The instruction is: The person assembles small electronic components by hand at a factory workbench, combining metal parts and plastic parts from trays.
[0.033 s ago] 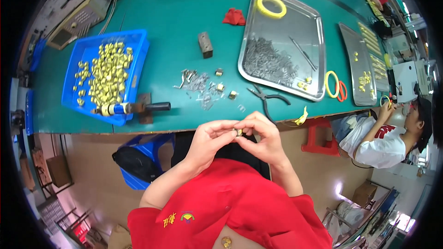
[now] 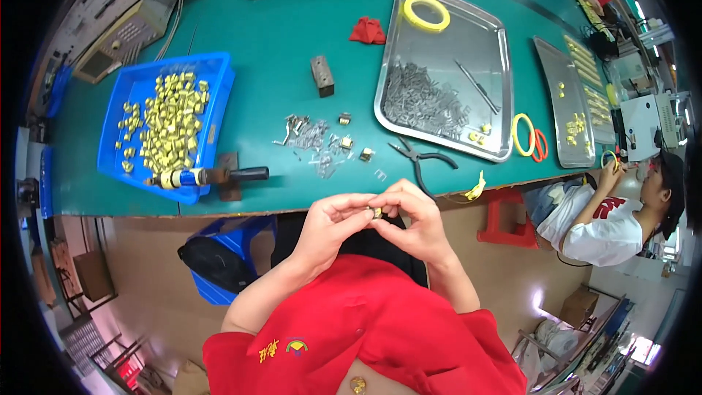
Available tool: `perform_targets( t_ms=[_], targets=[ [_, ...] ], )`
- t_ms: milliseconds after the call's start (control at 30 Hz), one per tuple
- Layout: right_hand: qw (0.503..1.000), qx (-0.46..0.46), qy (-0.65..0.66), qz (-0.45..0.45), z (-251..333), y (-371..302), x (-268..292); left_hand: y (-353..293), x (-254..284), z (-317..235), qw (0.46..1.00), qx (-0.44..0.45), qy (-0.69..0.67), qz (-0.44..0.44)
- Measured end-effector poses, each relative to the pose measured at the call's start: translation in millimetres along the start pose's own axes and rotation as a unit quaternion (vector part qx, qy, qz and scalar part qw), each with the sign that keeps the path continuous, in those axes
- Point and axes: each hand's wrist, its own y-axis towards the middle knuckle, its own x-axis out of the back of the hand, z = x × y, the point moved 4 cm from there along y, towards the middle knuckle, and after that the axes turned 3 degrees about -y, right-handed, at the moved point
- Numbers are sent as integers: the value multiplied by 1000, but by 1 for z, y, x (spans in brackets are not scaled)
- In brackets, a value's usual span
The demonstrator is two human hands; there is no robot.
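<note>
My left hand and my right hand meet in front of my chest, just below the near edge of the green table. Between the fingertips of both hands sits a small brass part, pinched from both sides. On the table just beyond my hands lie a scatter of small metal pins, a few loose brass parts and black-handled pliers. I wear a red top.
A blue bin of brass parts stands at the left, with a black-handled tool beside it. A steel tray holds pins and a yellow ring. A grey block and a red cloth lie mid-table. A seated person works at the right.
</note>
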Motion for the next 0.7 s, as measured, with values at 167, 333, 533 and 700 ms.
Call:
perform_targets(
  t_ms=[167,333,533,700],
  targets=[
    [999,8,-30,-11,6,16,22,11,-1,-8,1000,-23,14,-4],
    [949,22,-283,-137,-17,73,68,37,1,-28,997,-63,22,-48],
    [920,-11,-381,-94,-27,123,64,55,4,-36,993,-77,-27,-85],
    [899,14,-434,-52,-38,130,55,62,10,-36,993,-59,-38,-96]
  ],
)
